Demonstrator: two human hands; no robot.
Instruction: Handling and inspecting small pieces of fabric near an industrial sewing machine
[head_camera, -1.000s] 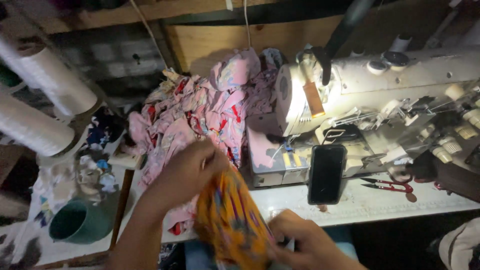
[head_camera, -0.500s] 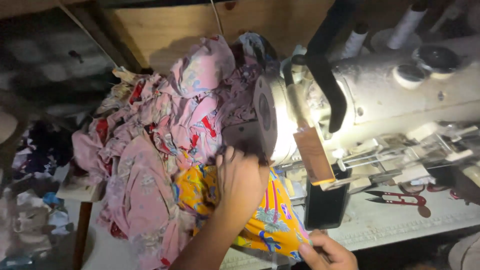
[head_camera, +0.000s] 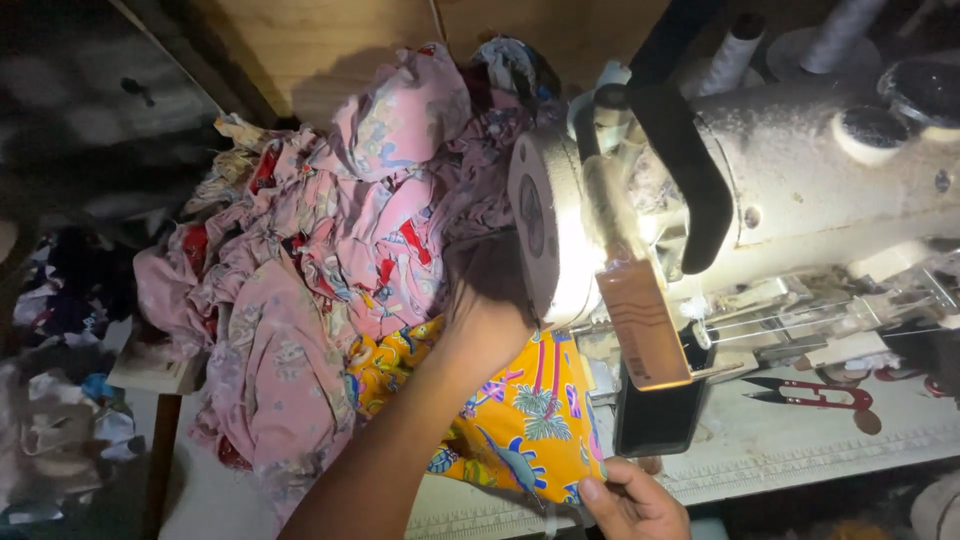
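Beside a white sewing machine (head_camera: 800, 190), the left hand (head_camera: 490, 310) presses an orange printed cloth (head_camera: 510, 420) near the handwheel; whether its fingers are spread cannot be told. The right hand (head_camera: 630, 505) pinches the cloth's lower corner. Pink garments (head_camera: 330, 260) are heaped left of the machine.

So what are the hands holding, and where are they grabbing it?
The right hand pinches the bottom corner of the orange patterned cloth. The left hand rests on top of the same cloth, by the sewing machine's wheel; whether it grips cannot be told.

White sewing table (head_camera: 760, 450), sewing machine (head_camera: 800, 190), pink fabric heap (head_camera: 330, 260), red snips (head_camera: 805, 392)
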